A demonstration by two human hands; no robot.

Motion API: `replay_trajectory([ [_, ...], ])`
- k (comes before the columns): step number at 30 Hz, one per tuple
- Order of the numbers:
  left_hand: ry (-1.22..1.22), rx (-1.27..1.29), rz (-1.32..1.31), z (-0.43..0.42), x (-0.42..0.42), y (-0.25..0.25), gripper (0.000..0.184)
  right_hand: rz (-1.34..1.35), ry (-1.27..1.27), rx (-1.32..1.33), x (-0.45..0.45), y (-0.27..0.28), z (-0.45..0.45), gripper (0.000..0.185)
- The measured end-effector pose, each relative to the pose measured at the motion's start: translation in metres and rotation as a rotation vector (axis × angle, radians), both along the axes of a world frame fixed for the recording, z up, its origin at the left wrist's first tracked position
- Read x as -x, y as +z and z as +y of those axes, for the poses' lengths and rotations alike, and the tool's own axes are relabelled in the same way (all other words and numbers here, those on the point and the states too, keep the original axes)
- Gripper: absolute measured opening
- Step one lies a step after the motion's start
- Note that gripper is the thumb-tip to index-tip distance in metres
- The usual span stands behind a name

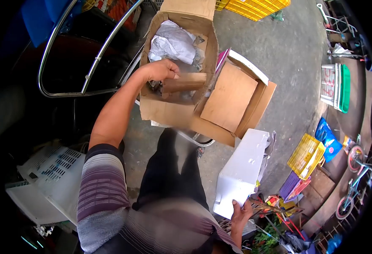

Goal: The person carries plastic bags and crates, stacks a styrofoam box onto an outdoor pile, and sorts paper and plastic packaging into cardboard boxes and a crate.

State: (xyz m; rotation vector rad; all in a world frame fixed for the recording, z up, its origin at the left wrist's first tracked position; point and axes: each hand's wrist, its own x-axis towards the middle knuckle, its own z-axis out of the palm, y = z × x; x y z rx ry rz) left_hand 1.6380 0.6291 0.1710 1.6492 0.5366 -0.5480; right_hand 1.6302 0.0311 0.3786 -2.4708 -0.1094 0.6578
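My left hand (162, 70) reaches into an open cardboard box (165, 109), its fingers pinched on the edge of a brown cardboard piece (184, 83). Crumpled white paper (173, 41) lies in the same box, just beyond the hand. To the right of it stands a second carton, with a flat brown cardboard sheet (229, 97) in it. At the lower right my right hand (241, 211) grips the near end of a long white box-shaped container (243, 165), thumb on its side. The fingers beneath are partly hidden.
A chrome metal frame (97, 59) stands at the left, above a white perforated plastic piece (55, 173). Yellow crates (306, 155) are at the right and top. A blue bag (327, 139), a green-and-white crate stack (343, 88) and a small bicycle (351, 182) lie farther right.
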Motion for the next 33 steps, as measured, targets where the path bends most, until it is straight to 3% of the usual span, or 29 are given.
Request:
replay_trajectory([
  [7, 0.237, 0.259, -0.353, -0.028, -0.015, 0.129, 0.023, -0.027, -0.004, -0.103, 0.0, 0.009, -0.008, 0.02],
  [11, 0.174, 0.178, -0.523, -0.069, -0.035, 0.173, 0.024, -0.051, 0.012, -0.073, -0.002, 0.012, -0.022, 0.019],
  [16, -0.068, -0.144, -0.591, -0.143, -0.065, 0.143, 0.026, -0.056, -0.037, -0.073, -0.002, 0.012, -0.042, 0.02],
  [20, -0.117, -0.428, -0.578, -0.224, -0.054, 0.015, 0.047, -0.118, -0.04, -0.062, -0.004, 0.021, -0.037, 0.02],
  [22, -0.104, -0.353, -0.379, -0.257, -0.034, 0.005, 0.053, -0.126, -0.005, -0.026, -0.009, 0.026, -0.033, 0.02],
  [24, 0.076, -0.004, -0.386, -0.292, -0.012, -0.035, 0.051, -0.149, 0.093, -0.013, -0.013, 0.027, -0.027, 0.022],
  [27, 0.059, 0.223, -0.149, -0.293, 0.01, 0.012, 0.053, -0.223, 0.287, 0.034, -0.028, 0.046, 0.011, 0.022],
  [30, 0.319, 0.382, -0.135, -0.299, 0.029, 0.022, 0.051, -0.268, 0.433, -0.095, -0.038, 0.061, 0.055, 0.029],
  [32, 0.469, 0.352, -0.27, -0.288, 0.039, 0.021, 0.049, -0.327, 0.541, -0.189, -0.044, 0.065, 0.085, 0.046],
  [33, 0.544, 0.335, -0.338, -0.281, 0.044, 0.02, 0.048, -0.346, 0.57, -0.251, -0.047, 0.067, 0.105, 0.045],
])
